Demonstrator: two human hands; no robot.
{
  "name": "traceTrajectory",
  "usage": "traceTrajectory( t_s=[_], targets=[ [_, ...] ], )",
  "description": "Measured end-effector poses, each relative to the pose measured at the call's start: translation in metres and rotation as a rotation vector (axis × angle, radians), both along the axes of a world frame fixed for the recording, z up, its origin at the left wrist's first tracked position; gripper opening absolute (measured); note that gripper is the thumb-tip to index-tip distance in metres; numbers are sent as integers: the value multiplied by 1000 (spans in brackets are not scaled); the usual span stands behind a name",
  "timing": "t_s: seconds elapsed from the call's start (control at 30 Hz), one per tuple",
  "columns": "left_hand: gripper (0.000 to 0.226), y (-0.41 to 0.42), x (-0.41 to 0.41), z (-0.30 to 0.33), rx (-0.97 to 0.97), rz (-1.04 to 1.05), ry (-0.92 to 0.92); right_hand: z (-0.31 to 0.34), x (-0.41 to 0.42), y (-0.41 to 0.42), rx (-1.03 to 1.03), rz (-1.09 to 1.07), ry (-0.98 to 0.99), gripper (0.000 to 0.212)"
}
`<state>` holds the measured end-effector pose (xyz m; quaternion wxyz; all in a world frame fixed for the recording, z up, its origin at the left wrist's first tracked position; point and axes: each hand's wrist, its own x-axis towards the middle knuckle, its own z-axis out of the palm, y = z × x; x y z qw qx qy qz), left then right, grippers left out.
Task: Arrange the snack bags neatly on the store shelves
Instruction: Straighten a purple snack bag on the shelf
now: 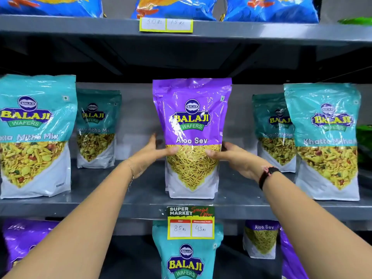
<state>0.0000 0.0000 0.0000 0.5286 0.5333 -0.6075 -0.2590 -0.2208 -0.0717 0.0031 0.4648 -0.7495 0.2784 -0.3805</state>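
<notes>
A purple Aloo Sev bag [192, 117] stands upright at the front middle of the grey middle shelf [141, 206]. My left hand [155, 153] grips its left side and my right hand [231, 156] grips its right side, thumbs across the front. Teal Khatta Mitha Mix bags flank it: one at the front left [35, 135], one set back behind it [97, 127], one at the front right [326, 141] and one further back [274, 129].
Blue snack bags [175, 7] line the top shelf above a yellow price label [166, 25]. A price tag [190, 222] hangs on the middle shelf's edge. On the lower shelf stand a teal bag [187, 256] and purple Aloo Sev bags [260, 238]. Green packs [364, 141] sit at the far right.
</notes>
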Motion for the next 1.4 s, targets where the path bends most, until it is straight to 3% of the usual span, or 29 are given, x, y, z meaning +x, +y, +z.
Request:
traceTrajectory(
  t_s=[0.07, 0.17, 0.3, 0.43, 0.7, 0.83, 0.93, 1.07, 1.27, 1.4],
  targets=[
    [126, -2, 1, -5, 49, -79, -2, -4, 3, 6, 18, 78, 45, 42],
    [69, -8, -2, -14, 23, -85, -36, -16, 6, 3, 20, 93, 58, 46],
    [48, -7, -5, -18, -67, -97, 19, -18, 8, 6, -6, 61, -14, 40],
    [62, 13, 3, -20, -145, -100, 75, -14, 13, 27, -79, 75, -79, 30],
    [60, 102, 34, -34, -288, -34, 176, -26, 55, 97, -317, 123, -116, 20],
    [64, 146, 53, -60, -265, 31, 175, -59, 82, 127, -329, 126, -104, 37],
    [61, 171, 71, -91, -222, 57, 197, -92, 98, 145, -329, 96, -54, 52],
    [59, 191, 92, -148, -131, 110, 250, -148, 116, 159, -280, 111, 16, 50],
    [78, 190, 113, -241, 124, 151, 325, -243, 139, 154, -141, 77, 219, 57],
    [67, 169, 120, -293, 258, 144, 338, -295, 153, 139, -53, 48, 294, 62]
  ],
)
